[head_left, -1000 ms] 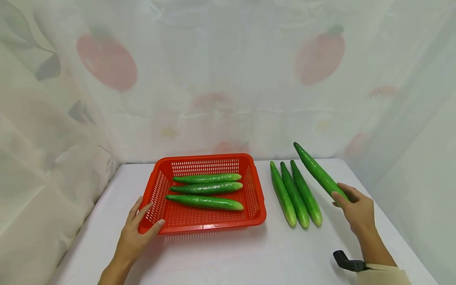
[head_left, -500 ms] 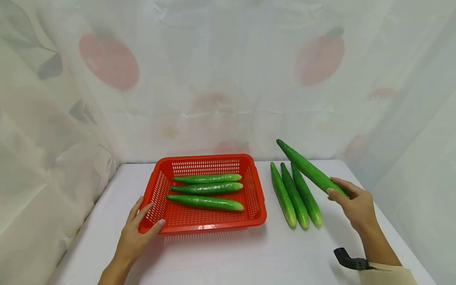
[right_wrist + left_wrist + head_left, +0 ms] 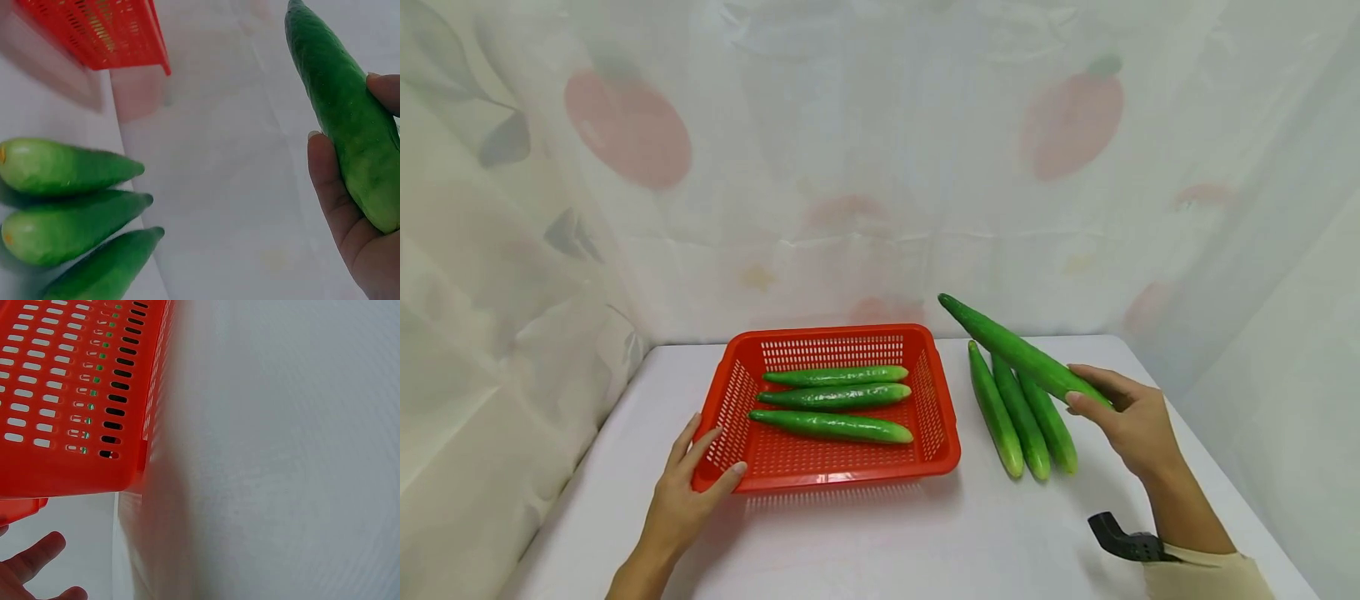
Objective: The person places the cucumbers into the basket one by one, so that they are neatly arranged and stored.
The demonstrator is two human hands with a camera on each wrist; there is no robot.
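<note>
My right hand (image 3: 1138, 425) holds a long green cucumber (image 3: 1015, 352) by its paler end, thumb on one side and fingers on the other. The cucumber is raised, its dark tip pointing up and left. Below and behind it, three more cucumbers (image 3: 997, 421) lie side by side on the table, partly covered by the held one. A red perforated plastic basket (image 3: 831, 478) stands left of them with three cucumbers (image 3: 842, 427) lying crosswise in it. My left hand (image 3: 681, 500) rests at the basket's front left corner, fingers spread and thumb over the rim.
The white table (image 3: 880, 550) runs back to a pale printed curtain (image 3: 880, 167), with more sheeting at both sides. A black strap piece (image 3: 1123, 542) sticks out from my right wrist beside a beige sleeve (image 3: 1210, 575).
My right hand has carried the cucumber leftward; its tip now hangs above the tops of the table cucumbers, near the basket's right side. The left hand and basket have stayed put.
</note>
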